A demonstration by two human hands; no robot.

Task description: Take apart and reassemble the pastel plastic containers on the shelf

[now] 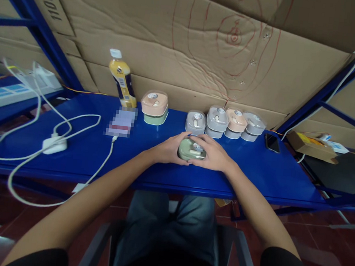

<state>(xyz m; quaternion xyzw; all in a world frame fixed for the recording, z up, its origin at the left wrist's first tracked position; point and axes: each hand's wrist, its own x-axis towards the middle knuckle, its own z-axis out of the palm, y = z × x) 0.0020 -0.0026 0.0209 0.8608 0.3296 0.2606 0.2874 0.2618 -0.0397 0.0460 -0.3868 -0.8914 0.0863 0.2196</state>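
Observation:
A small green round case [191,150] with a clear lid lies on the blue shelf [97,158] in front of me. My left hand [168,148] wraps its left side and my right hand [214,154] covers its right side and top. Both hands are closed around it. Behind them stands a row of similar lidded cases: a grey one [196,122], a stacked grey pair [217,121], a peach one [235,122] and another grey one [253,126]. Further left a peach case sits stacked on a green one [154,107].
A yellow drink bottle [121,79] stands at the back left. White cables and a charger [54,144] trail across the left of the shelf, by a power strip [16,89]. A dark phone [272,143] and a cardboard box [310,144] lie right. Cardboard lines the back.

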